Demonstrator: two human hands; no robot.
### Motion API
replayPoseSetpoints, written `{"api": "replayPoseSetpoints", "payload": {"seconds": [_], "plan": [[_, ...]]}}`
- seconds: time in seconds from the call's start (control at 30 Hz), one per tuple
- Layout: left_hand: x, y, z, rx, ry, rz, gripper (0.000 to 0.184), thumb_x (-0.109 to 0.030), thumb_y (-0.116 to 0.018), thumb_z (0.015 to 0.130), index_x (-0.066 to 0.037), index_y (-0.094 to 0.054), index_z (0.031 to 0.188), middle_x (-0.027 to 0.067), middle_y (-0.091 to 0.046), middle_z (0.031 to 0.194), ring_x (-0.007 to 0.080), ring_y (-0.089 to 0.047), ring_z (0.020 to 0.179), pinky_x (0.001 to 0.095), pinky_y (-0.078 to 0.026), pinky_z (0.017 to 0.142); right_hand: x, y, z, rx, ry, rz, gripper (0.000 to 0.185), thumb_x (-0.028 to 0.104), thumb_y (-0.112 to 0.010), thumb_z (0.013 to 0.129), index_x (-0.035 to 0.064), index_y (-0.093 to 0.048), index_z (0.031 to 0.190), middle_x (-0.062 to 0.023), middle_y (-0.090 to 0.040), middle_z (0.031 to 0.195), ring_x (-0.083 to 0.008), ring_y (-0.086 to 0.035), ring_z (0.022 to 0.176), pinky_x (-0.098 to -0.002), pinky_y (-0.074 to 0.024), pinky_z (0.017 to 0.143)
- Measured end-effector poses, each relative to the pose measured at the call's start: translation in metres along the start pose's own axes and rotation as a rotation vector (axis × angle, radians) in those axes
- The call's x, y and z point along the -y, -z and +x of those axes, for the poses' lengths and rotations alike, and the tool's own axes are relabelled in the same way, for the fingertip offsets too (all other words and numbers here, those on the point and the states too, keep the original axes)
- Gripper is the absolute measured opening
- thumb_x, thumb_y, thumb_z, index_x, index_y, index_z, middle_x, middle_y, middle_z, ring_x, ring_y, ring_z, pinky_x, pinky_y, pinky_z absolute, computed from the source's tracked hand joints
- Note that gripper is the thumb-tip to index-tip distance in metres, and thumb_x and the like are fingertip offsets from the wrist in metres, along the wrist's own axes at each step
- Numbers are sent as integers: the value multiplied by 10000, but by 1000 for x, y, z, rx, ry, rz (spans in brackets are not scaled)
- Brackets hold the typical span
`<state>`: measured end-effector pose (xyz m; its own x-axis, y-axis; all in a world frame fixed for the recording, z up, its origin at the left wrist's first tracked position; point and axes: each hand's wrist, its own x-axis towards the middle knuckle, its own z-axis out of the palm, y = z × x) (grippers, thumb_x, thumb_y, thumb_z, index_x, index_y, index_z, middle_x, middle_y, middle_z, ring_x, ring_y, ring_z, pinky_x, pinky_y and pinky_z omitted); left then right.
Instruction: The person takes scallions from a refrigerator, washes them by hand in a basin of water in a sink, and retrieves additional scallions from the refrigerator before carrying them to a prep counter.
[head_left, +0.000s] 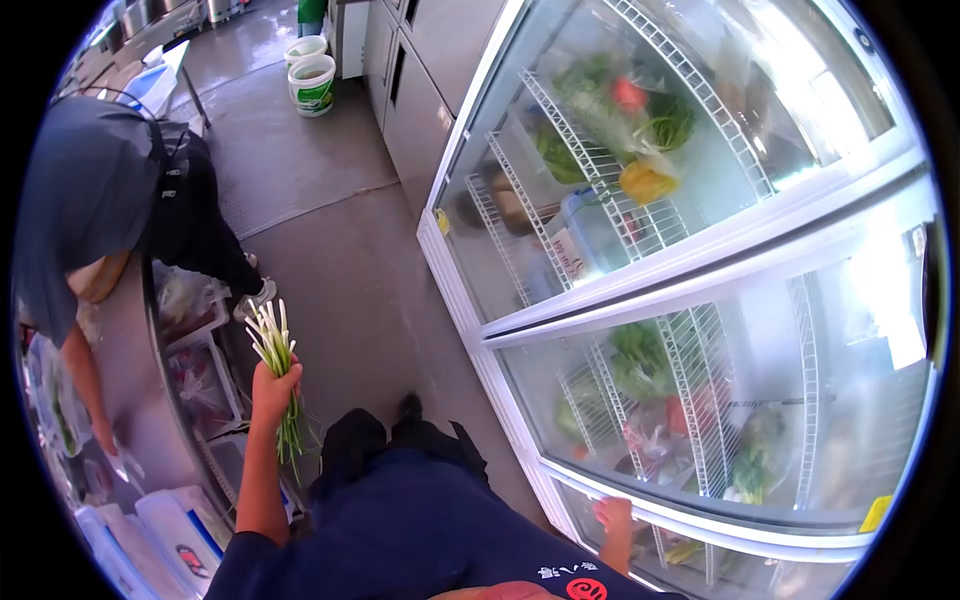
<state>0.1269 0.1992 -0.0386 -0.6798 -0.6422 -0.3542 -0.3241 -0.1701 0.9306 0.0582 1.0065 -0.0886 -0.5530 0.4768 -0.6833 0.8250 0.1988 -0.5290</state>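
My left hand (272, 388) is closed round a bunch of scallions (270, 335), white ends up and thin green leaves hanging below the fist. To my lower right, my right hand (615, 515) has its fingers curled at the white frame of a glass refrigerator door (700, 522). My forearm and the viewing angle partly hide that grip. Behind the glass, wire shelves (690, 400) carry bagged leafy greens (640, 360) and other produce.
A co-worker (100, 190) leans over a steel counter (175, 380) on my left. Lidded plastic containers (180, 530) stand there, with crates (205, 375) beneath. White buckets (312, 85) stand on the floor ahead, beside steel cabinets (415, 110). Grey floor (330, 270) runs between.
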Motion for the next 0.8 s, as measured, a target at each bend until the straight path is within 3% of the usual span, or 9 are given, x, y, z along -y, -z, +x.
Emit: {"api": "replayPoseSetpoints", "payload": {"seconds": [0.03, 0.1, 0.17, 0.2, 0.3, 0.4, 0.47, 0.57, 0.8], "plan": [[-6, -10, 14, 24, -17, 21, 96, -36, -671, 881, -29, -610, 954, 9, -570, 670, 111, -553, 503, 263, -437, 479, 33, -46, -22, 129, 204, 40, 67, 82, -644, 908, 26, -681, 901, -71, -676, 761, -185, -688, 701, -315, -548, 588], [-22, -25, 45, 77, -62, 71, 117, -23, -672, 874, -32, -621, 979, 0, -564, 702, 108, -553, 520, 258, -441, 481, 124, -130, -58, 135, 510, -470, 177, 148, -641, 942, 10, -698, 1039, -97, -713, 846, -183, -712, 783, -318, -553, 682], [-48, -48, 70, 124, -68, 121, 132, -21, -686, 866, -22, -635, 988, -3, -587, 735, 103, -554, 533, 265, -449, 496, 204, -200, -97, -4, 875, -571, 270, 136, -657, 929, 2, -689, 1162, -162, -734, 1113, -277, -721, 1020, -353, -555, 852], [-60, -60, 83, 185, -113, 158, 127, -25, -692, 866, -17, -640, 982, -4, -598, 747, 100, -558, 543, 271, -455, 505, 252, -224, -129, 75, 1029, -545, 317, 139, -627, 938, 7, -661, 1225, -200, -664, 1267, -389, -626, 1194, -413, -516, 972], [-76, -88, 123, 340, -158, 194, 117, -34, -701, 870, -7, -649, 971, -4, -615, 761, 95, -567, 560, 283, -465, 517, 372, -273, -202, -121, 1498, -735, 414, 67, -607, 906, -12, -599, 1312, -224, -534, 1435, -406, -564, 1264, -442, -501, 1005], [-88, -103, 153, 495, -165, 208, 105, -41, -702, 876, -7, -650, 961, -3, -614, 746, 96, -577, 566, 292, -470, 519, 441, -294, -231, -355, 1516, -753, 303, 45, -605, 877, -23, -632, 1171, -223, -608, 1273, -409, -647, 1103, -447, -550, 890], [-100, -110, 168, 627, -223, 244, 90, -39, -699, 879, -12, -639, 940, 3, -602, 714, 102, -581, 549, 301, -473, 513, 456, -288, -215, -367, 1338, -1104, 173, 35, -618, 839, -15, -621, 1004, -196, -624, 1078, -386, -703, 862, -451, -576, 739], [-116, -110, 181, 717, -240, 302, 113, -69, -707, 869, 5, -657, 938, 32, -627, 692, 116, -607, 551, 321, -501, 513, 453, -297, -202, -507, 1348, -1275, 84, 27, -618, 812, 2, -581, 883, -167, -606, 963, -349, -699, 701, -443, -578, 624], [-137, -109, 198, 896, -243, 337, 117, -76, -689, 868, 3, -653, 946, 32, -620, 698, 115, -602, 546, 313, -492, 516, 448, -346, -190, -733, 1024, -1178, 166, 61, -632, 846, -55, -675, 957, -263, -577, 1136, -333, -719, 743, -434, -609, 665]]}}
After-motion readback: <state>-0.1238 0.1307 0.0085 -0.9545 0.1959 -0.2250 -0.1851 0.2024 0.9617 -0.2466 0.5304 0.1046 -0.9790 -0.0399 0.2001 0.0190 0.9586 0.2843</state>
